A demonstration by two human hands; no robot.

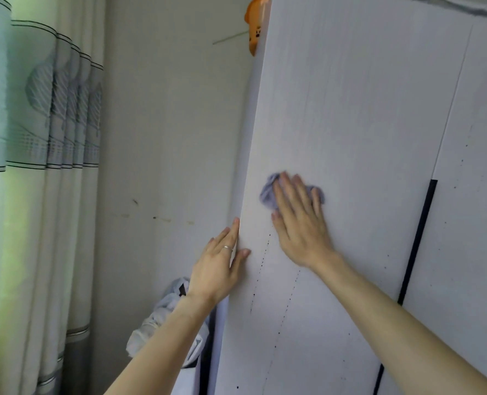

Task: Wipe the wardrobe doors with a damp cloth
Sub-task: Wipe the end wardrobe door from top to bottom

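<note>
Cloth: the small crumpled lilac-grey cloth (268, 192) sits about halfway up the tall white wood-grain wardrobe door (350, 109), pinned flat against its face.
Right hand (299, 223): spread wide with straight fingers, palm pressing the cloth onto the door; it is pressing, not clutching.
Left hand (219, 263): fingers straight along the door's left edge and thumb on the front face, apparently steadying the panel; it holds nothing else.
Done so far: hard to judge. The face above the cloth shows faint vertical streaks and few marks, which may mean it has been wiped.
Left on this door: rows of small dark specks (265, 252) run down the panel below both hands, so the lower half looks unfinished.
Left elsewhere: the neighbouring white door (478, 138), beyond the long black handle strip (419, 238), carries scattered specks and looks untouched.
Overall: probably somewhere in the first door, with most of the job ahead.
</note>
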